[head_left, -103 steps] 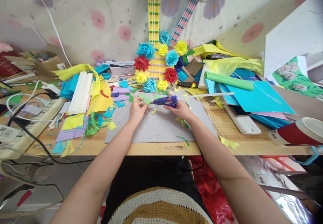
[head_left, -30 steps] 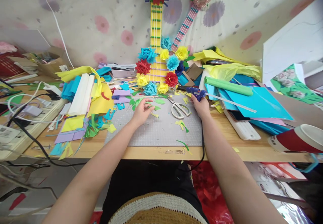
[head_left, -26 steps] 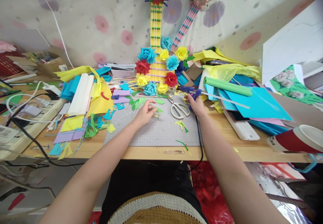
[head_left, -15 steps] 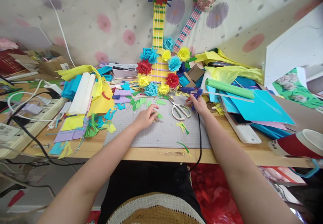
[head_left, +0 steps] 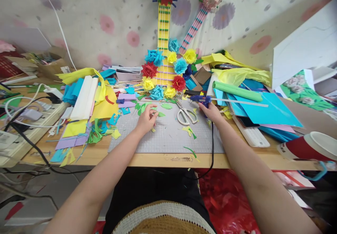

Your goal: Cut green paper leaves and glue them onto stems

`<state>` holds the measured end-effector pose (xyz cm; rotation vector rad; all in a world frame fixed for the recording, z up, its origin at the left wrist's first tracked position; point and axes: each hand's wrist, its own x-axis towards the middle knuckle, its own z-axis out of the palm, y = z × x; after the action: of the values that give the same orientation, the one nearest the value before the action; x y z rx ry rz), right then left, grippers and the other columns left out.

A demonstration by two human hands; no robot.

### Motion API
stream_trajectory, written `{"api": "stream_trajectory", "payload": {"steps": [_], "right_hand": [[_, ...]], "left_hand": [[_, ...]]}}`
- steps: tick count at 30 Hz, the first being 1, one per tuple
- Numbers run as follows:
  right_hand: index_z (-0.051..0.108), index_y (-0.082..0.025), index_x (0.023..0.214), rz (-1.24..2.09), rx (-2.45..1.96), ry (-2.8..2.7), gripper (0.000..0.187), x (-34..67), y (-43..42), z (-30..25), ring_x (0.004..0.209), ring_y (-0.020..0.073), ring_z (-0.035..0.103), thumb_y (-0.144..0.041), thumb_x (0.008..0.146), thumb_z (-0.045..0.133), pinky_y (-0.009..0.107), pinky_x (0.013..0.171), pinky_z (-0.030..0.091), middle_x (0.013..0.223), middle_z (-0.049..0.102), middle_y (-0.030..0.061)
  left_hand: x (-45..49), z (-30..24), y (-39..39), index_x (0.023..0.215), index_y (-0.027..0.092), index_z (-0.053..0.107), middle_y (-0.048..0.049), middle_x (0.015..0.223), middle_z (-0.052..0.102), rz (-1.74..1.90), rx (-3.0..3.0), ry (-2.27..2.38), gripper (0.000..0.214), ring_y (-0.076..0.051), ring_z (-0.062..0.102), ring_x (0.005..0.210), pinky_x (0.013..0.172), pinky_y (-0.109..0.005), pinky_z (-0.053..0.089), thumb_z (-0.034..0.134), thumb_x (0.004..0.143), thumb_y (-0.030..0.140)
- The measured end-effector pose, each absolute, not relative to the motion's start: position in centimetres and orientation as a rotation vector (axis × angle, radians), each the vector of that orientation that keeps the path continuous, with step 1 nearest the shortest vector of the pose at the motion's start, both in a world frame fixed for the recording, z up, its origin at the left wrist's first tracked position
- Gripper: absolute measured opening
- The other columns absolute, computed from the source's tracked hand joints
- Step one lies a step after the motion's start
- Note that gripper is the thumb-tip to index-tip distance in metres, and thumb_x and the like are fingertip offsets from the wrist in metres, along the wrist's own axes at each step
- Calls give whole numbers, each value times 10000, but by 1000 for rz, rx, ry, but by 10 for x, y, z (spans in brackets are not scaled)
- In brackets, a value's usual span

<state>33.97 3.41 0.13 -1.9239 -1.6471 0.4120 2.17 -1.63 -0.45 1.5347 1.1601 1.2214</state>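
Pointing left, glue gun (head_left: pixel 201 99) crosswise, gripped by right hand (head_left: pixel 212 113); left hand (head_left: pixel 146 119) pinching leaf (head_left: pixel 161 114).

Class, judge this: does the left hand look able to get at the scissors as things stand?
Probably yes: the scissors lie in plain view on the mat, and only green leaves show between them and the left hand. The right hand, beyond, holds the glue gun clear of them.

The left hand (head_left: pixel 147 118) partly hides a leaf (head_left: pixel 161 114), the right hand (head_left: pixel 212 112) a glue gun (head_left: pixel 200 99); the right edge crops a cup (head_left: pixel 302 148).
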Motion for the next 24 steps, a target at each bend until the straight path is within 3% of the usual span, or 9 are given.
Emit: {"api": "stream_trajectory", "payload": {"steps": [4,9,14,18,21,24], "right_hand": [[553,-178,893,339,-1988,-1714,386,336,29,-1,830,254,570,-536,787,453,380,760,413,821,627,95],[516,-149,959,21,-1999,-1603,545,336,19,-4,908,272,512,-611,673,560,393,789,388,914,579,131],[502,-181,810,-316,-1959,-1593,299,311,-8,7,838,264,498,-477,772,486,386,757,359,816,557,112],[528,-196,726,-73,-1733,-2057,184,263,-20,24,751,205,519,-346,813,468,310,662,346,767,584,77],[587,-199,797,227,-1460,-2362,151,223,-15,32,740,160,540,-305,823,482,270,652,354,829,616,43],[623,-202,877,301,-1226,-2617,157,189,-4,35,808,144,559,-232,827,477,249,694,369,938,623,42]], "left_hand": [[16,-4,-12,1042,239,452,19,826,606,1338,1457,1184,309,-47,504,380,448,-202,391,566,765,315],[11,-1,-9,1033,223,433,12,779,610,1413,1305,1210,349,-80,573,451,494,-210,450,601,744,322],[8,0,-5,1015,208,447,-1,762,630,1466,1170,1255,386,-109,608,501,512,-231,481,643,705,325],[6,2,-4,979,191,466,-7,744,634,1477,1146,1279,323,-127,624,517,499,-234,485,625,716,291],[2,3,-2,954,181,482,-3,714,635,1495,1122,1316,275,-134,634,533,483,-220,477,607,727,272],[-3,1,0,932,175,502,-6,703,639,1526,1090,1340,251,-140,641,544,471,-214,471,605,726,277]]}}
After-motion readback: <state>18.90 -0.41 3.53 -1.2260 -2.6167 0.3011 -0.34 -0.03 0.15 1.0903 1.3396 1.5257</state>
